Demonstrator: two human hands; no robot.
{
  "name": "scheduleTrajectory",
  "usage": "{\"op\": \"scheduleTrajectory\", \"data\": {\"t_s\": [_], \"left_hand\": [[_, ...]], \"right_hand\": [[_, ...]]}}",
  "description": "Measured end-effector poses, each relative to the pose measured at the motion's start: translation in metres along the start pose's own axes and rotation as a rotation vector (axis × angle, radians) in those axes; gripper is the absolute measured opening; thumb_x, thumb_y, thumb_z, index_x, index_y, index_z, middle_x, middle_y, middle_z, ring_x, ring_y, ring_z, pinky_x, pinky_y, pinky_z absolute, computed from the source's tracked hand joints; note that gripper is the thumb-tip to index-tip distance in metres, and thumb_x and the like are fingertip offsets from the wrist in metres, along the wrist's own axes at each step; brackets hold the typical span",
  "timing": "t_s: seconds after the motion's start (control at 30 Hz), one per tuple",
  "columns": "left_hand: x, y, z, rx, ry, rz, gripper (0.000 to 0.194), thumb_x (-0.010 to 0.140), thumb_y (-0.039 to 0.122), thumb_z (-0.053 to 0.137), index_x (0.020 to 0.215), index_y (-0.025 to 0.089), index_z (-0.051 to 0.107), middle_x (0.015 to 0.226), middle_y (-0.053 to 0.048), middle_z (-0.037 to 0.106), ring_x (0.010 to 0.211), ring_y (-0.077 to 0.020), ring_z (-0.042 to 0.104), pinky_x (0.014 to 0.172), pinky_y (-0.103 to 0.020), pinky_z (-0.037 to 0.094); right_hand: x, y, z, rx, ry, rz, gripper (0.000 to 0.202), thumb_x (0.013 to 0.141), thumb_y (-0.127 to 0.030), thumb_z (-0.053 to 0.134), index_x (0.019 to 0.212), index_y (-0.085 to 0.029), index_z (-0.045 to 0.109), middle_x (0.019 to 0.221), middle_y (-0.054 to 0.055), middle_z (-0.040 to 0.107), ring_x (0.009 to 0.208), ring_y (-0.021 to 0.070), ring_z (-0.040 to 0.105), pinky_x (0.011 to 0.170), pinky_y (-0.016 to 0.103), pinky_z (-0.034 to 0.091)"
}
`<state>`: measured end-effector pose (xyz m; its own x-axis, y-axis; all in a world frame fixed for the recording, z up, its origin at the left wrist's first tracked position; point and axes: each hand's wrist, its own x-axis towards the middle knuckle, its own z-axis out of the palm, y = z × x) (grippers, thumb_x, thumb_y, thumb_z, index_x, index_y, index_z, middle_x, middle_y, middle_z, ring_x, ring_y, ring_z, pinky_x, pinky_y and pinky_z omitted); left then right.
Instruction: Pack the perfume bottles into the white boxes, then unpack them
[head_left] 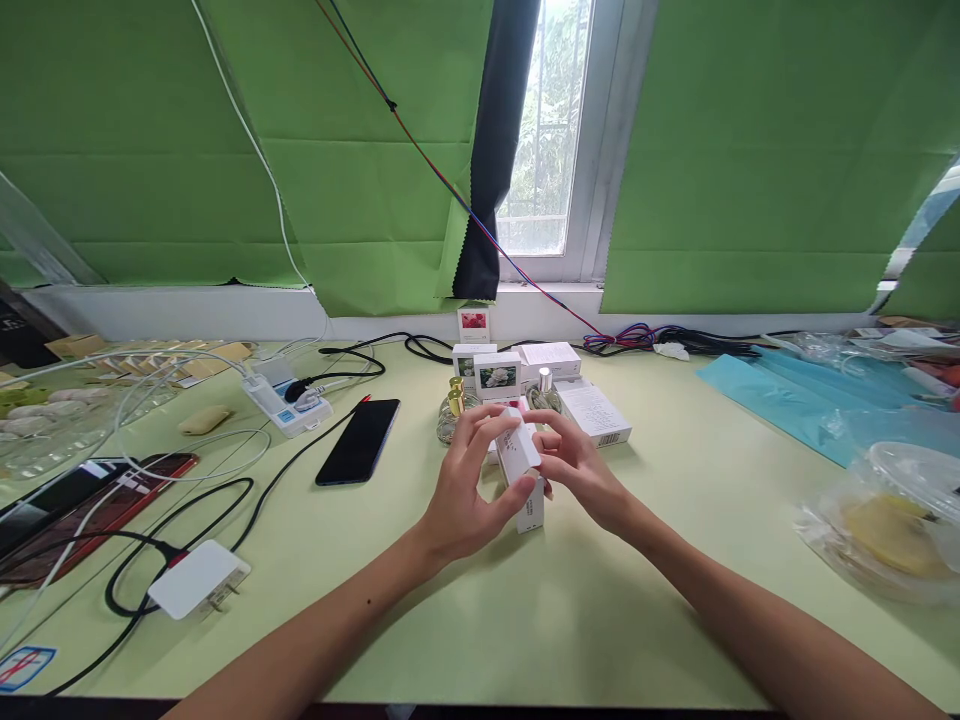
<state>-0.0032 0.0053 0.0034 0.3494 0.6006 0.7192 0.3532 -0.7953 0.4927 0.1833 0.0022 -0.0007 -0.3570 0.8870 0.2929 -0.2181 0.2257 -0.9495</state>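
Note:
A small white box (529, 508) with fine print stands near the middle of the table, between both hands. My left hand (469, 490) grips its left side, fingers over the top and thumb at the front. From the right, my right hand (574, 465) holds the same box with curled fingers, partly hidden behind it. Just behind are a gold-capped glass bottle (455, 402) and a silver-capped glass bottle (545, 394). White boxes with flower pictures (497, 376) stand behind these, and a printed white box (598, 412) lies to the right.
A black phone (358, 441) lies left of my hands, near a power strip (289, 402), looping cables and a white charger (199, 578). Blue plastic sheeting (787, 400) and a clear container (900, 520) in a bag are at the right.

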Motion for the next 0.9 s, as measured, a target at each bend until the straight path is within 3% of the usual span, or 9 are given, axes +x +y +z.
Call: {"op": "scheduleTrajectory", "data": {"t_s": [0.3, 0.57, 0.9], "left_hand": [[0.0, 0.0006, 0.001, 0.011, -0.007, 0.005, 0.037, 0.093, 0.033, 0.066, 0.128, 0.027, 0.054, 0.131, -0.011, 0.054, 0.132, -0.0294, 0.054, 0.102, -0.045, 0.056], [-0.0015, 0.0, 0.0043, -0.232, -0.002, -0.088, 0.054, 0.089, 0.033, 0.072, 0.133, 0.028, 0.042, 0.13, -0.01, 0.058, 0.119, -0.0247, 0.064, 0.105, -0.048, 0.056], [0.0018, -0.0044, -0.0001, -0.261, -0.046, -0.067, 0.049, 0.089, 0.035, 0.072, 0.13, 0.027, 0.045, 0.134, -0.013, 0.057, 0.122, -0.0288, 0.063, 0.101, -0.05, 0.058]], "right_hand": [[-0.0003, 0.0003, -0.0001, -0.004, 0.014, 0.014, 0.041, 0.085, -0.032, 0.068, 0.124, -0.023, 0.056, 0.074, -0.005, 0.058, 0.058, 0.0114, 0.05, 0.055, 0.026, 0.043], [-0.0007, -0.0017, -0.0001, -0.016, 0.005, 0.031, 0.047, 0.086, -0.035, 0.068, 0.128, -0.023, 0.054, 0.083, 0.0, 0.065, 0.061, 0.0125, 0.051, 0.055, 0.026, 0.042], [-0.0013, -0.0034, 0.0032, -0.005, 0.018, 0.046, 0.051, 0.086, -0.034, 0.069, 0.131, -0.023, 0.048, 0.083, 0.0, 0.067, 0.06, 0.0121, 0.052, 0.056, 0.026, 0.043]]}}
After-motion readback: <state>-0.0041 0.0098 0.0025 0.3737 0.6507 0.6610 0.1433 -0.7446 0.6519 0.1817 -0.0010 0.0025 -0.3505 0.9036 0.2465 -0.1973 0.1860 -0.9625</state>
